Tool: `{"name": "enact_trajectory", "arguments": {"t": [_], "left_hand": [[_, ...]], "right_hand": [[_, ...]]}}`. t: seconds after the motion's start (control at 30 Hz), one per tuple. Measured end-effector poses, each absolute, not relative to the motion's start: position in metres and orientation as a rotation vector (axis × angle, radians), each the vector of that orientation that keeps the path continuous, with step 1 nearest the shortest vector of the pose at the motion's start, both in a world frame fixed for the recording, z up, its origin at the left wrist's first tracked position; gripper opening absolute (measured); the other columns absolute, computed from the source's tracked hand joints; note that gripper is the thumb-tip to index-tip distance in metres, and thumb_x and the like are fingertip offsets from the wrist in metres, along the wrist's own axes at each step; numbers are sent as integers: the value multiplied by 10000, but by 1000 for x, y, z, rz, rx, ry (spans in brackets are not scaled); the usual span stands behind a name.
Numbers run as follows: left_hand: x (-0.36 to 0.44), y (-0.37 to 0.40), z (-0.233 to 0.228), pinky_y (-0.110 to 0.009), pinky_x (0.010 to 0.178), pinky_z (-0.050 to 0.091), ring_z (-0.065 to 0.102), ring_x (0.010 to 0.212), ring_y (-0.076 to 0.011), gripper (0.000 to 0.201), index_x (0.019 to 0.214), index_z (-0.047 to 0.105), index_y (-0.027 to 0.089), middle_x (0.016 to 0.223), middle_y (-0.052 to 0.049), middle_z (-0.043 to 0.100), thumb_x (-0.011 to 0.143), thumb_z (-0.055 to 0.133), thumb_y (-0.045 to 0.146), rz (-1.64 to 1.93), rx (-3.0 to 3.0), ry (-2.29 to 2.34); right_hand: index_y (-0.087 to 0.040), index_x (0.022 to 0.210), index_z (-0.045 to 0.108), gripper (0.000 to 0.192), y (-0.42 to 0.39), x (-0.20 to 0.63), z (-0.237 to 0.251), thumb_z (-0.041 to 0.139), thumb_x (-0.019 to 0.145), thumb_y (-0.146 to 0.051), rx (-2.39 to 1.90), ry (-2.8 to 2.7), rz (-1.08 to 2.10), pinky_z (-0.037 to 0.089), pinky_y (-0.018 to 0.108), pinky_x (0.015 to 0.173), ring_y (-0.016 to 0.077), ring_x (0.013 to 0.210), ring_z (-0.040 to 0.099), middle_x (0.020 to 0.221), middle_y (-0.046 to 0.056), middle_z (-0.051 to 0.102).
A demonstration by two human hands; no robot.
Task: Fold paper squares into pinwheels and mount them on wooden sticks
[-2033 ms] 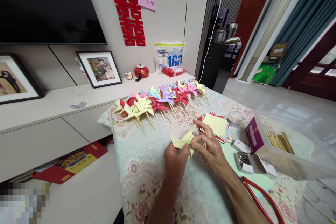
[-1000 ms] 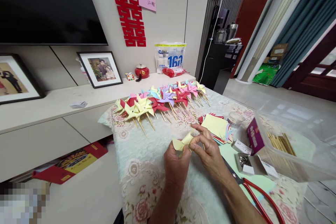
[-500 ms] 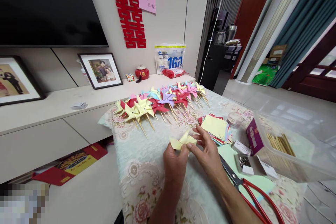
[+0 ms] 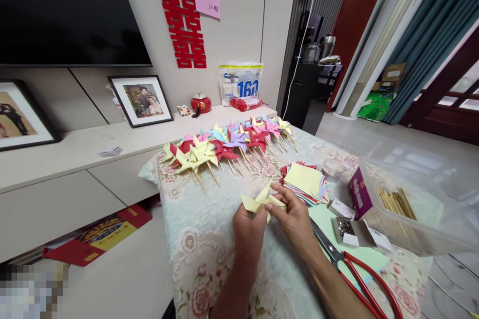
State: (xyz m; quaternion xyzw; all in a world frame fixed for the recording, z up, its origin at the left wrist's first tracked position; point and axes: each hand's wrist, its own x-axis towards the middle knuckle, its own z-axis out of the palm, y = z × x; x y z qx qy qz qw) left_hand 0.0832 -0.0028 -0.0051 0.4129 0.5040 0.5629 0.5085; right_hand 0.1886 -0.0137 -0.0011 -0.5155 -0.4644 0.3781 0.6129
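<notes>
A pale yellow paper pinwheel (image 4: 253,203), without a stick in view, is held between both hands above the flowered tablecloth (image 4: 209,239). My left hand (image 4: 247,229) pinches its lower side near the centre. My right hand (image 4: 290,209) is closed on the right part, the thumb pressing by the middle and the fingers at the upper right blade. Beyond the hands lie several finished pinwheels (image 4: 237,138) on wooden sticks, in yellow, red, purple, pink and blue. Just right of my right hand is a stack of coloured paper squares (image 4: 305,179).
Red-handled scissors (image 4: 339,254) lie on green paper beside my right forearm. Further right are a small open box of metal fasteners (image 4: 346,229), a clear plastic bin (image 4: 407,229) with wooden sticks (image 4: 396,203), and a round clear container (image 4: 332,169). A cabinet (image 4: 78,159) runs along the wall.
The right fingers have shifted slightly on the paper, and the right blade now shows more folded toward the centre. The view has turned a little to the right.
</notes>
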Motion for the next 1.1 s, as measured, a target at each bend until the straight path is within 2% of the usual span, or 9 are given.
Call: {"name": "enact_trajectory", "arguments": {"t": [0.2,0.43,0.63,1.1], "left_hand": [[84,-3,-8,-322,710,545,720,772,-257,242,861,739,137,810,-68,788,673,651,261,1364,1038,1245],[87,0,-11,-289,613,522,674,651,-213,187,799,696,152,714,-42,757,650,680,264,1380,1002,1252],[86,1,-14,-302,651,539,701,700,-233,220,830,717,144,772,-62,779,649,683,264,1357,968,1225],[86,0,-20,-280,626,515,663,669,-206,173,809,704,163,741,-40,756,668,675,260,1390,1062,1277]], "right_hand": [[-214,1137,677,451,-13,187,-5,780,710,-318,-1190,-1000,889,490,332,738,191,744,635,795,-8,686],[-223,1128,681,436,-12,188,-10,781,710,-296,-1194,-978,898,472,318,741,182,748,620,796,-18,678],[-211,1114,688,433,-13,187,-8,787,706,-319,-1198,-964,912,471,311,713,175,723,607,794,-13,672],[-221,1049,712,384,-11,188,-13,806,690,-321,-1177,-927,934,515,347,776,222,830,675,896,34,747]]}}
